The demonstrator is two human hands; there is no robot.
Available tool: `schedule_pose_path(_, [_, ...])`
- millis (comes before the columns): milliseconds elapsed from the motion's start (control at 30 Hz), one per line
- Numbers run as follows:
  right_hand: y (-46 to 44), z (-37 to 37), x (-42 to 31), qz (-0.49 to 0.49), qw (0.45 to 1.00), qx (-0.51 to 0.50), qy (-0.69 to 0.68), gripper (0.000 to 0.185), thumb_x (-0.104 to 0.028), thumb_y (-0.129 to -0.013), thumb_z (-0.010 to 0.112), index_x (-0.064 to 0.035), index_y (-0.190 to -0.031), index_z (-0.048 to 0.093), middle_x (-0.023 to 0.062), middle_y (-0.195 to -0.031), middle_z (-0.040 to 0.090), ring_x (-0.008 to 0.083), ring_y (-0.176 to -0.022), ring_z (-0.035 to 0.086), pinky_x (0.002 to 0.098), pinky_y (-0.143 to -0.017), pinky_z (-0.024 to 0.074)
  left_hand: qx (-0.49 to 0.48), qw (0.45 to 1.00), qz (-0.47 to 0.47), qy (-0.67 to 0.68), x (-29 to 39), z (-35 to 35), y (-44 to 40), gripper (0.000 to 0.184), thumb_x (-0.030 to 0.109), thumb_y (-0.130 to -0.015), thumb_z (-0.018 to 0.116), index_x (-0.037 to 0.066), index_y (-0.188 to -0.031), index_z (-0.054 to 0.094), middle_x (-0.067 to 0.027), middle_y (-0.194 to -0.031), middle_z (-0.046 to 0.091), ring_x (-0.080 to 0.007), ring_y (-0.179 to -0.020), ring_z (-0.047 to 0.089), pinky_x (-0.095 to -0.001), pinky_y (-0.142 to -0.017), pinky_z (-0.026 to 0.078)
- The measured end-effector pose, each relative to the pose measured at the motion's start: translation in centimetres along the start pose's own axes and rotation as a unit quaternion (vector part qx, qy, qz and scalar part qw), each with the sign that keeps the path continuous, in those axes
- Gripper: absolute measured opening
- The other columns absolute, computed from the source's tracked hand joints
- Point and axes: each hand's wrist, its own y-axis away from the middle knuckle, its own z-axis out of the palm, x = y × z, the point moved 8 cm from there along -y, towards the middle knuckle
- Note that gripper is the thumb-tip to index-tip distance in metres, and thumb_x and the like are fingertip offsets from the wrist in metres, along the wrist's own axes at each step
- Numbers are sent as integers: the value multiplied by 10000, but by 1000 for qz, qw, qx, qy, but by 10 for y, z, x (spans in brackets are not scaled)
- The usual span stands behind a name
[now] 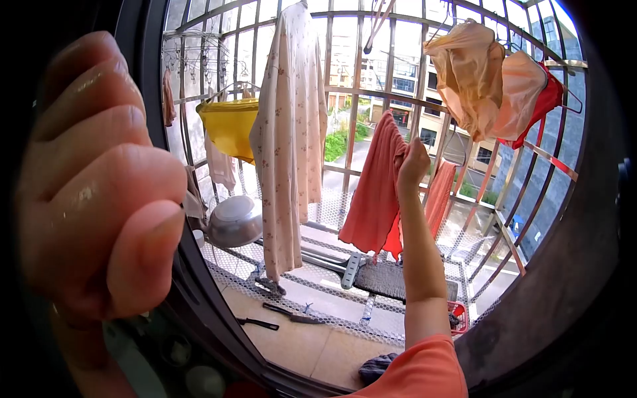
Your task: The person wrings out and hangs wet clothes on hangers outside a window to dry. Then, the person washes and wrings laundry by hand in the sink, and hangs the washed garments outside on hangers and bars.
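My right hand point(414, 162) is raised beyond the window opening, its fingers closed on the upper right edge of a coral-red towel point(373, 192). The towel hangs down in folds in front of the metal bars. Very near the camera, on the left side, my left hand point(106, 179) is curled into a wet, shiny fist with the thumb bent below the fingers. The inside of that fist is hidden. It appears beside the dark window frame point(141, 73); whether they touch I cannot tell.
A floral garment point(292, 132), a yellow cloth point(229, 123) and tan plastic bags point(468, 73) hang from the barred cage. A metal basin point(235, 222) leans at left. Knives point(292, 313) lie on the tiled sill point(292, 341). A red basket point(459, 315) stands lower right.
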Motion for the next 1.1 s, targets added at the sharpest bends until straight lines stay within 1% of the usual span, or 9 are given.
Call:
schedule_pose_path(67, [-3, 19, -1, -259, 915, -49, 307, 395, -266, -917, 405, -7, -625, 469, 51, -498, 418, 160, -432, 421, 342, -456, 359, -6, 1000, 2, 1, 2, 0, -1, 235, 190, -816, 357, 76, -621, 423, -42, -529, 324, -198, -538, 329, -388, -703, 339])
schedule_pose_path(167, [6, 21, 15, -359, 864, -65, 346, 400, -290, -917, 416, 19, -668, 468, 71, -525, 434, 179, -445, 437, 345, -467, 365, -4, 1000, 2, 3, 1, -1, 0, 236, 189, -816, 357, 75, -621, 426, -42, -530, 329, -200, -540, 333, -388, -703, 339])
schedule_pose_path(267, [9, -3, 49, -138, 963, -84, 216, 390, -280, -921, 407, -21, -632, 450, 46, -509, 399, 164, -420, 388, 334, -450, 362, 5, 1000, -3, 1, 3, -1, -1, 219, 166, -807, 358, 72, -625, 435, -46, -531, 339, -195, -537, 336, -382, -692, 339])
schedule_pose_path(300, [20, -1, 61, 129, 981, -120, -80, 379, -266, -923, 402, -81, -593, 392, 5, -484, 309, 136, -409, 313, 315, -429, 340, 5, 1000, -5, -6, 2, 0, 0, 215, 163, -804, 358, 71, -627, 437, -47, -532, 341, -194, -535, 336, -382, -690, 339])
schedule_pose_path(333, [23, -2, 70, 168, 948, -91, -253, 359, -234, -908, 433, -128, -572, 367, -37, -469, 279, 80, -377, 276, 269, -370, 284, 6, 1000, -7, -4, 2, 1, 2, 210, 160, -802, 359, 71, -629, 439, -48, -532, 342, -194, -534, 335, -382, -690, 339])
schedule_pose_path(433, [55, -12, 85, 289, 904, -8, -316, 369, -259, -896, 438, -133, -564, 335, -29, -470, 236, 101, -373, 239, 287, -400, 289, 1, 1000, -10, 7, -1, 2, 6, 198, 152, -795, 359, 72, -635, 443, -50, -533, 343, -193, -531, 336, -383, -694, 340])
schedule_pose_path(600, [116, -34, 64, 249, 910, -49, -328, 369, -258, -925, 399, -111, -592, 336, -12, -508, 252, 107, -424, 262, 286, -426, 313, -5, 1000, 7, -10, 1, -2, 3, 189, 130, -789, 351, 76, -631, 439, -49, -529, 338, -189, -532, 338, -381, -692, 341])
schedule_pose_path(933, [147, -46, -36, 24, 984, -169, -43, 381, -232, -936, 384, -31, -618, 447, 11, -543, 409, 91, -487, 412, 244, -460, 337, 73, 997, -9, 1, 6, -6, -5, 162, 67, -745, 463, 54, -583, 466, -57, -524, 378, -206, -517, 363, -348, -649, 344])
schedule_pose_path(1100, [144, -57, -62, -21, 986, -153, -71, 401, -229, -935, 388, -15, -603, 457, 21, -521, 438, 82, -439, 425, 232, -428, 333, 95, 995, -17, 1, 7, -9, -11, 145, 52, -698, 538, 50, -562, 488, -50, -522, 434, -206, -501, 392, -338, -678, 365])
